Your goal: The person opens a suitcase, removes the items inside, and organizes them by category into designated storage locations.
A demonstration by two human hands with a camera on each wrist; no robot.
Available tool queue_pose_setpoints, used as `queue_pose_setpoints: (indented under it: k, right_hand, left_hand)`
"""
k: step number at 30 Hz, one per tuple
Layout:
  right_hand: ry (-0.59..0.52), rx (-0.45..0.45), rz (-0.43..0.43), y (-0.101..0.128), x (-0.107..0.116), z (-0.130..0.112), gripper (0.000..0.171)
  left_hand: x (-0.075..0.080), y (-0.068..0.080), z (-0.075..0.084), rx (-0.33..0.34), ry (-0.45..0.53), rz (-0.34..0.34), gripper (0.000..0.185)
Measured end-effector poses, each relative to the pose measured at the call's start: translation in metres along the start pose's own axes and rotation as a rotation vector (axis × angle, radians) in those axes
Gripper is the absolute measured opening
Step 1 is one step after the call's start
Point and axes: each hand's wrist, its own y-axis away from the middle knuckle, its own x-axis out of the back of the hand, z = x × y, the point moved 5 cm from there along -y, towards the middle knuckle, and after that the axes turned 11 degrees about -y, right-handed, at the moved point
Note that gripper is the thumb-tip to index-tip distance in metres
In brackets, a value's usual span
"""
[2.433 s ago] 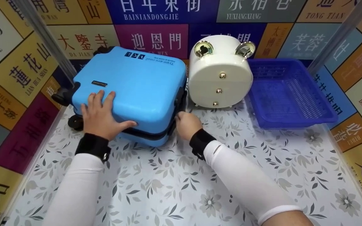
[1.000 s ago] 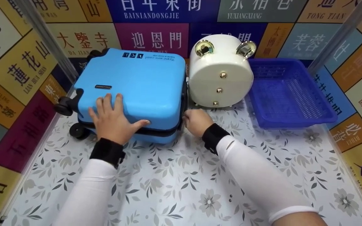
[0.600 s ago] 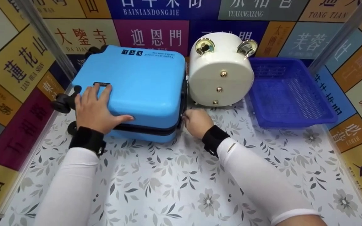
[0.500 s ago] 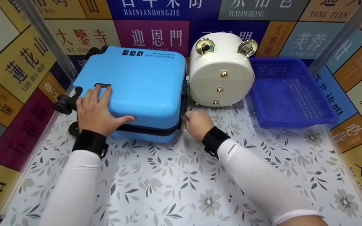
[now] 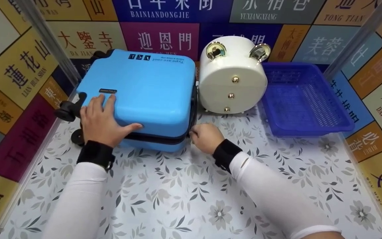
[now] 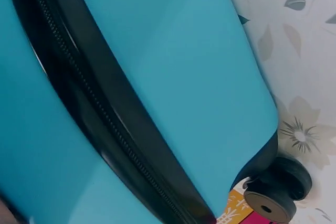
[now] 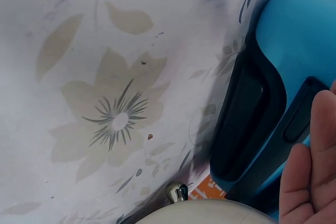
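Suitcase: the blue suitcase [image 5: 141, 96] lies flat on the bench [image 5: 191, 196], at its back left, lid down, black zipper band [image 6: 100, 114] running round the seam.
Left hand: the left hand [image 5: 103, 119] presses flat on the lid's near left part, fingers straight.
Right hand: the right hand [image 5: 204, 136] is curled at the near right corner by the zipper; what it pinches is hidden.
Progress: judging by the seam, the case looks shut; how far the zip has run cannot be told.
Around: a white round case [image 5: 232, 78] touches the suitcase's right side, crowding that corner; a blue basket [image 5: 310, 126] sits further right.
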Motion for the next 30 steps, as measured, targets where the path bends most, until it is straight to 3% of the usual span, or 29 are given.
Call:
queue_pose_setpoints:
  k: [4, 6, 9, 14, 17, 23, 30]
  right_hand:
    - [-0.037, 0.026, 0.023, 0.001, 0.0, -0.001, 0.022]
    - [-0.05, 0.023, 0.029, 0.001, -0.001, -0.001, 0.023]
    - [-0.052, 0.015, 0.021, 0.001, -0.003, -0.001, 0.024]
    - [-0.058, -0.009, 0.009, 0.0, -0.006, -0.002, 0.022]
    - [-0.073, -0.039, 0.008, -0.001, -0.006, -0.001, 0.021]
    - [-0.052, -0.05, 0.053, 0.0, -0.004, 0.002, 0.022]
    - [-0.032, -0.014, 0.127, 0.006, -0.003, -0.005, 0.024]
  left_hand:
    - [0.009, -0.007, -0.01, -0.018, 0.045, -0.061, 0.127]
    - [0.011, -0.011, -0.024, -0.01, 0.066, -0.105, 0.128]
    - [0.011, -0.011, -0.053, 0.054, 0.089, -0.163, 0.13]
    - [0.01, -0.01, -0.082, 0.084, 0.073, -0.17, 0.133]
    - [0.01, -0.012, -0.083, 0.076, 0.04, -0.173, 0.135]
    - [0.007, -0.007, -0.076, 0.129, -0.031, -0.197, 0.14]
    - [0.006, 0.002, -0.061, 0.204, -0.076, -0.145, 0.141]
